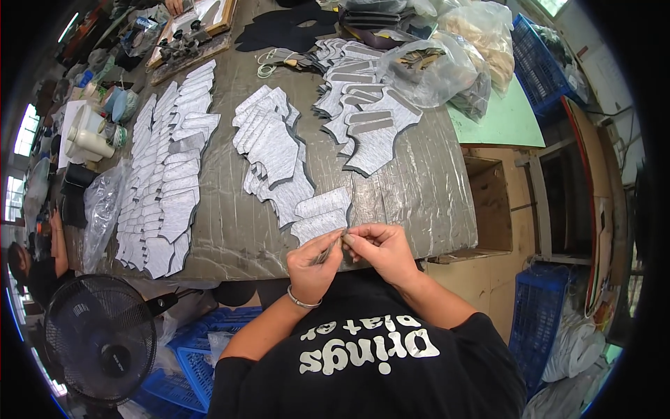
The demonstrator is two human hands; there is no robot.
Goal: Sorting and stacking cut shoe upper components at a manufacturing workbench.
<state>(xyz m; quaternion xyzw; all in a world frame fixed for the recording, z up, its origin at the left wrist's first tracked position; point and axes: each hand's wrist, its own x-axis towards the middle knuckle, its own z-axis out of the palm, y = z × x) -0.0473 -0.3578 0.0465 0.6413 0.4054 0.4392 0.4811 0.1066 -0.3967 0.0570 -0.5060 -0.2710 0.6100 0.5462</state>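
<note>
My left hand and my right hand meet at the table's front edge, fingertips pinched together. A small, thin grey piece shows between the fingers of my left hand. My right fingertips close at the same spot; what they grip is too small to make out. Just beyond my hands lie a few overlapping light-grey fabric pieces with dark edges. Further off is an overlapping stack of cut grey fabric pieces. To its right, more such pieces bear darker grey strips.
Long rows of fabric pieces cover the table's left side. Clear plastic bags and dark cloth lie at the back. A black fan stands at lower left; blue crates are at right. Another person's arm shows at far left.
</note>
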